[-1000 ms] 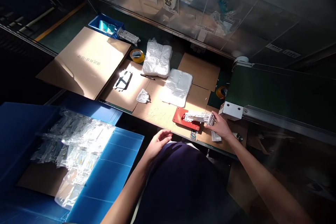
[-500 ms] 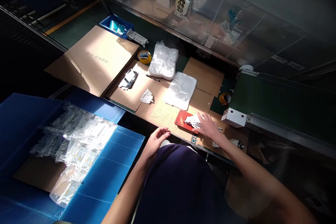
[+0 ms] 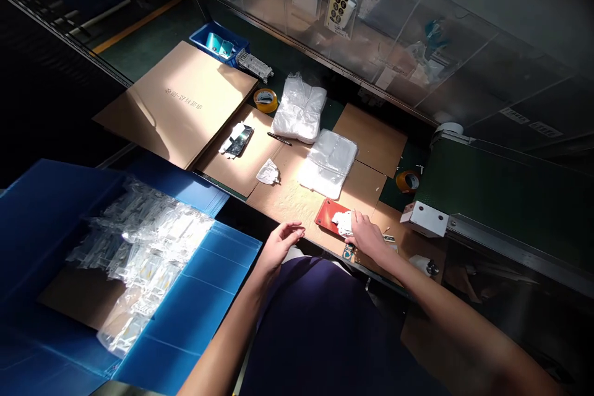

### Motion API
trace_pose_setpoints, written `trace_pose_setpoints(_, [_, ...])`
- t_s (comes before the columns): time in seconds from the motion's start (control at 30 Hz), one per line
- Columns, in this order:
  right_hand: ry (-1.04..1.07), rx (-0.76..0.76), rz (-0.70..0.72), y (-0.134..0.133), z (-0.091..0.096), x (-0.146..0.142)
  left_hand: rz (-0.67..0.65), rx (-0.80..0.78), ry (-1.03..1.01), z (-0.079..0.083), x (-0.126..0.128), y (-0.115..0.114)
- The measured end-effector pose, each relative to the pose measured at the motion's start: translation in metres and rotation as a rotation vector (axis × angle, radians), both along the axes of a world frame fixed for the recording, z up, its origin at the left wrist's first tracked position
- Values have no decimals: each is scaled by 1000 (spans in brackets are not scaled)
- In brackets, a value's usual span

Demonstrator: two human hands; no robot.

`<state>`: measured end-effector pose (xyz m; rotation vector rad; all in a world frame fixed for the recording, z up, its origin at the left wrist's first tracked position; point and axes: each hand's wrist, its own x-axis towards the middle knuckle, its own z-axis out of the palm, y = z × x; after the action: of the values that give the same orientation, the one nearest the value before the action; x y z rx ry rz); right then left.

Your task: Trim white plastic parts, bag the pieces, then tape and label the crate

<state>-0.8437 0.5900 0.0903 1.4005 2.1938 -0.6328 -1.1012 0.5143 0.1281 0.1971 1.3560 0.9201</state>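
Fingers (image 3: 356, 221) of the right hand (image 3: 369, 238) are curled down over a white wrapped part (image 3: 342, 223), clenched on it and hiding part of it. That part lies on 1 red mat (image 3: 327, 213) near the near edge of the tabletop (image 3: 331, 114). The left hand (image 3: 278, 246) is released, its fingers loosely spread and holding nothing, at the near edge and left of the mat.

Just near the right hand lies 1 small teal-printed card (image 3: 348, 252). Farther on the tabletop are 2 stacks of clear plastic bags (image 3: 299, 108), with the second stack (image 3: 327, 164) just far of the mat. To the left are 1 crumpled plastic scrap (image 3: 268, 172), 1 black pen (image 3: 279, 138), and 1 dark flat item in clear plastic (image 3: 237, 140). There are 2 tape rolls: 1 yellow (image 3: 265, 100) at the far side and 1 orange (image 3: 407, 181) by the green conveyor belt (image 3: 501, 198), which runs off to the right and carries 1 white bracket (image 3: 424, 219).

At far left, 1 large cardboard sheet (image 3: 179, 105) lies flat. Beyond it sit 1 blue tray (image 3: 218, 40) and 1 grey-white part (image 3: 253, 65). At near left, 1 blue corrugated crate (image 3: 232, 278) is heaped with bagged parts (image 3: 148, 241), too many to count.
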Motion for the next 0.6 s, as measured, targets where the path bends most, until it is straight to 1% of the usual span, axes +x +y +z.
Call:
trace_pose_setpoints(0.07, [17,-16,-3,2,2,2,4,-9,-24,-2,3,4])
trace_pose_setpoints(0.1, [26,-23,6,3,7,6,14,-15,-38,-3,5,6])
trace_pose_setpoints(0.17, [65,-16,-18,7,22,16,56,-37,-74,-6,11,7])
trace_pose_setpoints(0.2, [106,4,-77,8,32,21,89,-57,-98,-7,14,6])
trace_pose_setpoints(0.23, [166,29,-176,10,44,25,127,-82,-129,-7,18,5])
trace_pose_setpoints(0.27, [251,45,-313,10,56,28,166,-107,-168,-6,22,5])
trace_pose_setpoints(0.3, [367,41,-479,10,67,27,200,-128,-216,-4,27,4])
trace_pose_setpoints(0.33, [508,7,-650,8,76,24,231,-139,-270,-2,31,4])
trace_pose_setpoints(0.37, [654,-66,-798,6,82,19,264,-133,-320,1,34,5])
trace_pose_setpoints(0.4, [786,-173,-906,3,84,12,305,-110,-358,4,36,7])
trace_pose_setpoints(0.43, [883,-293,-962,2,83,3,356,-75,-378,7,35,9])
trace_pose_setpoints(0.47, [923,-384,-961,2,77,-7,414,-36,-376,9,32,13])
trace_pose_setpoints(0.5, [910,-425,-922,6,67,-18,477,-1,-355,10,26,16])
trace_pose_setpoints(0.53, [864,-415,-869,13,53,-29,536,26,-322,11,18,19])
trace_pose_setpoints(0.6, [756,-282,-784,38,19,-52,623,53,-248,12,-4,23])
